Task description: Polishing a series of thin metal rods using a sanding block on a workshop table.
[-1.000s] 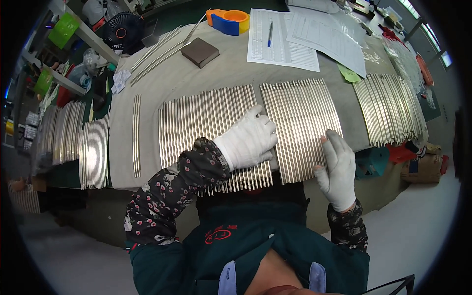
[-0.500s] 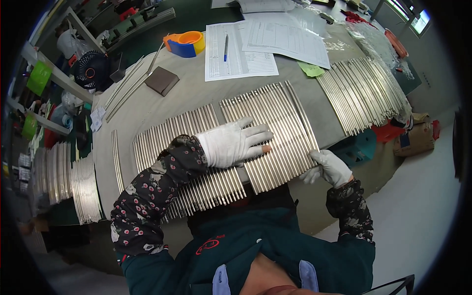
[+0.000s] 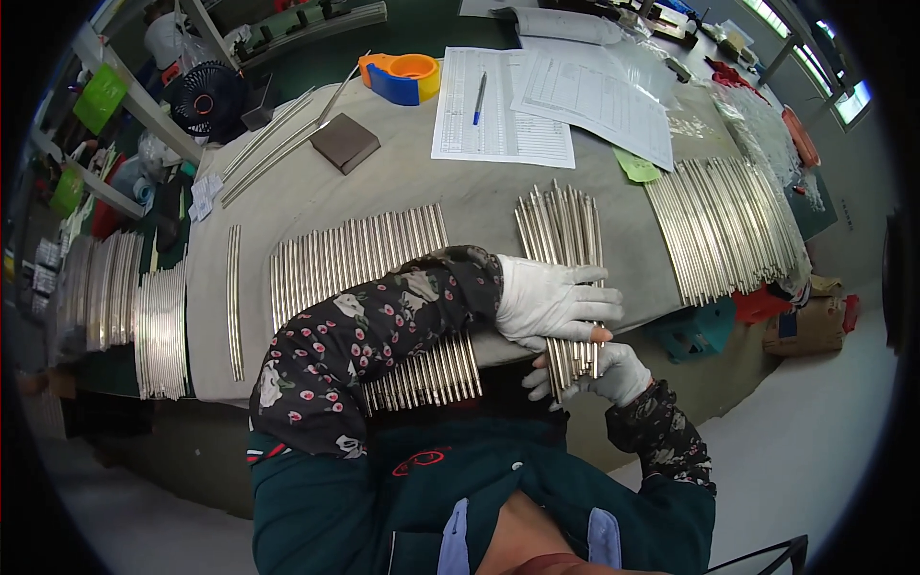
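Metal rods, silvery and thin, now gathered into a tight bundle (image 3: 563,278) at the near edge of the grey table (image 3: 402,187), pulled apart from the wider row of rods (image 3: 369,287) on the left. Half a second back, still one continuous spread under the palm; now a clear gap of bare table between bundle and row. Looks like one batch split off and squared up for lifting or counting.

Left hand (image 3: 551,302), in a white glove, laid flat across the top of the bundle, fingers stretched out to the right, pressing down. Right hand (image 3: 604,374), also gloved, cupped under the bundle's near ends where they overhang the table edge. Both hands together on the same bundle, clamped from above and below.

Farther right, another fan of rods (image 3: 724,225), untouched. At the far side, printed sheets (image 3: 503,120) with a blue pen (image 3: 478,99), and an orange-and-blue tape dispenser (image 3: 402,77).
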The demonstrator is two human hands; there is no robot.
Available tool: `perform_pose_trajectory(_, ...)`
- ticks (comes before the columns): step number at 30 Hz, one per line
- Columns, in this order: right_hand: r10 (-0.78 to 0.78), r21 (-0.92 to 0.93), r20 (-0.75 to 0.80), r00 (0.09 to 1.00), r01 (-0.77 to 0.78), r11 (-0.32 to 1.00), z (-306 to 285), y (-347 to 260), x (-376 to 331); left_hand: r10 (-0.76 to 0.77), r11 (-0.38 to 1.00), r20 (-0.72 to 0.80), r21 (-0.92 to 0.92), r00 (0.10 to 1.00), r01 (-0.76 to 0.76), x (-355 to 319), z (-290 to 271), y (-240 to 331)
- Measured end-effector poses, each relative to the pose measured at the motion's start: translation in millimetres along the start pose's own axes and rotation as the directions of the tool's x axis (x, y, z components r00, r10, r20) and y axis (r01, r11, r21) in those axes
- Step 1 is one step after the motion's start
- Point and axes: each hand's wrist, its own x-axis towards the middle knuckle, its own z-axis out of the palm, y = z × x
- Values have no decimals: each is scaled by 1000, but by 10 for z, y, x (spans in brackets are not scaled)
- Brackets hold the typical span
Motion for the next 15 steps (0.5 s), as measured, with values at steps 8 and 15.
perform_pose_trajectory(8, -89, -214, -110, 990, 63, 975, 105, -71, -153, -26, 1000, 115, 9, 993, 25, 303, -156, 48)
perform_pose_trajectory(15, -134, -313, -53, 990, 111, 943, 393, -156, -411, -248, 968, -53, 28, 967, 250, 475, -238, 268)
